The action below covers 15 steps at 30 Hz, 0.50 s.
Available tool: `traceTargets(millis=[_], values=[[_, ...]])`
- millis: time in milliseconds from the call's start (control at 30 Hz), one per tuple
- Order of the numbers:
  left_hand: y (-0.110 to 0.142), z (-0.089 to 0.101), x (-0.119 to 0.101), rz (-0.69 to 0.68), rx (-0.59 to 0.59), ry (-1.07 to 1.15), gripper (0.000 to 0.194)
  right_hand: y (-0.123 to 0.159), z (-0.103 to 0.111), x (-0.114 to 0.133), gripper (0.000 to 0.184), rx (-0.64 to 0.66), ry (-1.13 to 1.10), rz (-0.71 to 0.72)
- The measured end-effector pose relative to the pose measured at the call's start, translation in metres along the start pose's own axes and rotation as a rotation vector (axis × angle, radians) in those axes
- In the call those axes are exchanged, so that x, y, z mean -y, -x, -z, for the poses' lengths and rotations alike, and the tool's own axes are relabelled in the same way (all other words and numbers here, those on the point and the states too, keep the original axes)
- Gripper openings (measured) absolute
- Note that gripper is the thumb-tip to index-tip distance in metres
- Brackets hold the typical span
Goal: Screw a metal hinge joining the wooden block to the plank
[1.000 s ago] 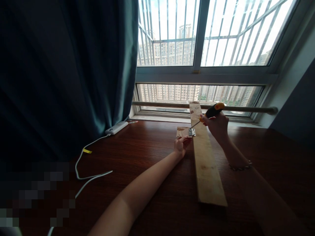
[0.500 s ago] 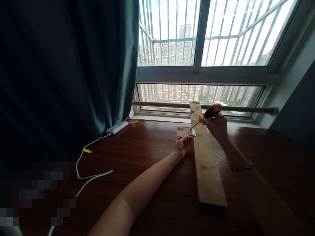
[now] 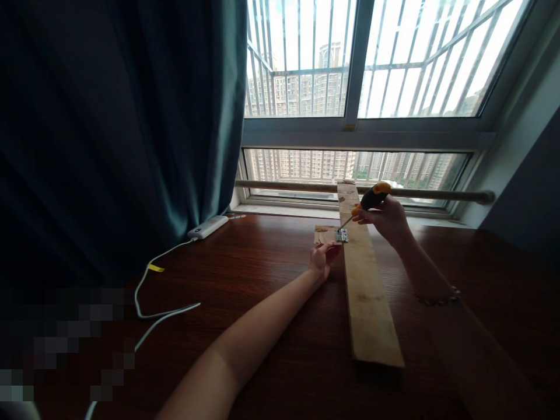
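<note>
My right hand [image 3: 387, 220] is closed on a screwdriver [image 3: 375, 195] with a black and orange handle. Its shaft slants down to the left, and the tip meets a small metal hinge [image 3: 342, 235]. That hinge lies across the joint between a short wood block [image 3: 324, 234] and a long wooden board [image 3: 370, 291]. With its fingers, my left hand [image 3: 321, 259] grips the near edge of the short block, close beside the board. Some of its fingertips are hidden beneath the block.
Under everything is a dark reddish-brown tabletop [image 3: 262, 268]. A white power strip [image 3: 207, 228] with a white cable [image 3: 142, 291] lies at the left, by a dark blue curtain [image 3: 196, 116]. A horizontal rail [image 3: 429, 193] runs along the barred window behind the board's far end.
My right hand and the screwdriver handle have shifted slightly left and the wrist has turned, while the tip stays at the hinge. The left hand, block and board have not visibly moved.
</note>
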<state>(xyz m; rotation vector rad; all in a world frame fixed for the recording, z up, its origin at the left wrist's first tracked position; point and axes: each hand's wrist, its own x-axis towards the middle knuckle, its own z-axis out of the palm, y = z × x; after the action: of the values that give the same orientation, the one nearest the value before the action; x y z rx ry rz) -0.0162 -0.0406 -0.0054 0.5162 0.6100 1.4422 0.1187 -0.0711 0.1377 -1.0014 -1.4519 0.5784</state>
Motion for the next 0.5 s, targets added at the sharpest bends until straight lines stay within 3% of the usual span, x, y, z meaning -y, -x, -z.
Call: traceTargets(millis=[133,200,367,500], values=[[-0.001,0.001,0.001,0.005,-0.011,0.0,0.007,0.002,-0.004,-0.005,0.04,-0.271,0.395,0.116],[-0.002,0.002,0.0,0.006,-0.011,0.003,0.007,0.001,-0.006,-0.008,0.039,-0.324,0.452,0.122],[-0.001,0.001,-0.001,0.015,-0.012,0.008,0.007,-0.002,-0.002,-0.007,0.048,-0.13,0.004,-0.061],[0.0,0.0,-0.002,0.011,-0.011,0.007,0.008,-0.002,0.005,0.004,0.052,0.046,-0.282,-0.104]])
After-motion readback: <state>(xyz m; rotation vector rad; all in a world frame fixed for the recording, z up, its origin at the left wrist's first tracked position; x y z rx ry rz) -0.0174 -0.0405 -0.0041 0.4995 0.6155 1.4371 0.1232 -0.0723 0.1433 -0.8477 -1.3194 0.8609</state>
